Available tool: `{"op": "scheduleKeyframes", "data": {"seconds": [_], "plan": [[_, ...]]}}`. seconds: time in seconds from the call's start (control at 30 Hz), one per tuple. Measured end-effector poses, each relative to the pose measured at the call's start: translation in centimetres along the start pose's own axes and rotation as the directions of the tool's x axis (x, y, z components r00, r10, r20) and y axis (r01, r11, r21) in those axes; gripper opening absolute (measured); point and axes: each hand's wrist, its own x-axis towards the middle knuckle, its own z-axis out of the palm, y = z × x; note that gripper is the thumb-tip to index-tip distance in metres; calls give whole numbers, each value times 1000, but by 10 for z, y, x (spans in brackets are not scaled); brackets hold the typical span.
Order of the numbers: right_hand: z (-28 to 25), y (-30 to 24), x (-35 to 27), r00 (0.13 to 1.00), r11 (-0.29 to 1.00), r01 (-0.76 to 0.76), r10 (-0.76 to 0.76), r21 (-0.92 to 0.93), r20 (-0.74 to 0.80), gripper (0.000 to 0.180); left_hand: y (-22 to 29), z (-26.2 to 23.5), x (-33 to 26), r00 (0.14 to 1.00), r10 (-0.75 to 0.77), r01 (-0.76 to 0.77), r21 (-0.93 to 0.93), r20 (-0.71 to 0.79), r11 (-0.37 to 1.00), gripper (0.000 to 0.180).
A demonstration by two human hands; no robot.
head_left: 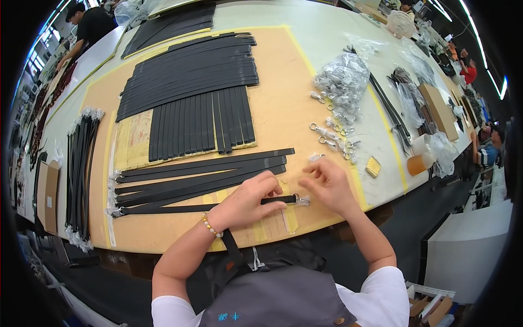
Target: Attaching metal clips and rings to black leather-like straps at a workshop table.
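Note:
My left hand [248, 201], with a beaded bracelet at the wrist, is closed around a black strap [169, 209] near its right end. That end carries a metal ring [296, 197] and a plastic-wrapped clasp [303, 201]. The strap's other end reaches left to a plastic-wrapped metal fitting [116, 212]. Just right of the ring, my right hand [331, 184] is raised over the board, thumb and bent fingers apart, with nothing visible between them. Several more black straps [201, 180] lie fanned out beyond my left hand.
Rows of black straps [188, 76] cover the board's far side. Beyond my right hand lie loose wrapped clasps [329, 132] and a plastic bag of metal parts [343, 82]. A yellow block [373, 167] and an amber-filled container [419, 163] stand right; a strap bundle [81, 174] lies left.

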Motion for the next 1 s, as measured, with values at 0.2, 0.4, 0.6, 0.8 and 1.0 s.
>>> {"op": "scheduleKeyframes", "data": {"seconds": [0.2,0.4,0.6,0.8,1.0], "plan": [[-14,39,2,975,930,-36,-47,-365,-217,22,-12,-6,2,953,64,101,513,-295,852,20],[-2,39,14,989,976,-117,97,-185,-115,30,-20,-12,5,943,97,112,577,-319,809,21],[1,51,12,984,995,4,-22,-99,-178,29,-26,-16,7,923,160,76,575,-349,815,23],[2,65,-6,959,955,32,-112,-294,-261,19,-8,-8,6,891,-49,182,256,-451,949,17],[22,55,-18,998,626,-27,65,779,-17,16,2,12,3,943,-71,92,51,-324,994,22]]}}
